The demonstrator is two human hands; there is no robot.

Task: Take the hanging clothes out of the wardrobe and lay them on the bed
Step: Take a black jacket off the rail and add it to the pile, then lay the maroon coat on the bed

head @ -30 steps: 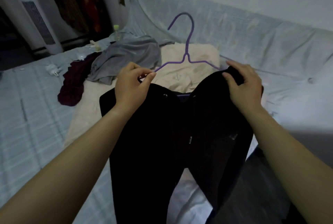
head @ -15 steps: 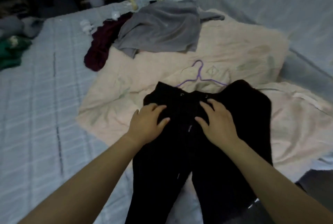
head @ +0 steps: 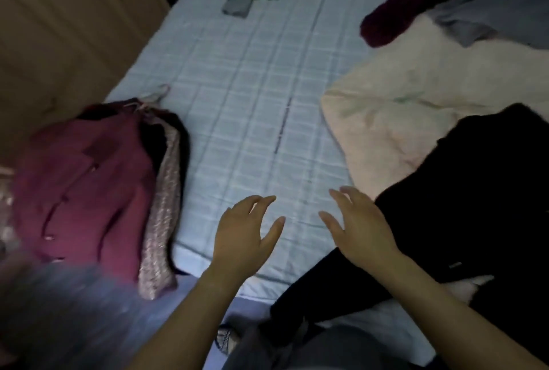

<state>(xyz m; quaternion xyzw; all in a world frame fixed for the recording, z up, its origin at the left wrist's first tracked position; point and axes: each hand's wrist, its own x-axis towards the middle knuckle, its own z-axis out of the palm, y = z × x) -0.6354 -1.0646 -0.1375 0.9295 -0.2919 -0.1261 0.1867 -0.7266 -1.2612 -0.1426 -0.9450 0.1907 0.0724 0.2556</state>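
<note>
Hovering side by side, the left hand (head: 240, 238) and right hand (head: 359, 230) hold nothing, fingers spread.
Black trousers (head: 463, 206) lie just right of the right hand, across a cream blanket (head: 401, 108); a maroon jacket (head: 86, 191) lies left of the left hand on the pale checked bed (head: 252, 102), a wooden panel (head: 59, 27) beyond it.

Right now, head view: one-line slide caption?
Open left hand and right hand over the bed, black garment lying at right, maroon jacket at left.

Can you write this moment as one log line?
left hand: open, empty | right hand: open, empty | black garment: lying on bed | maroon jacket: on bed
</note>
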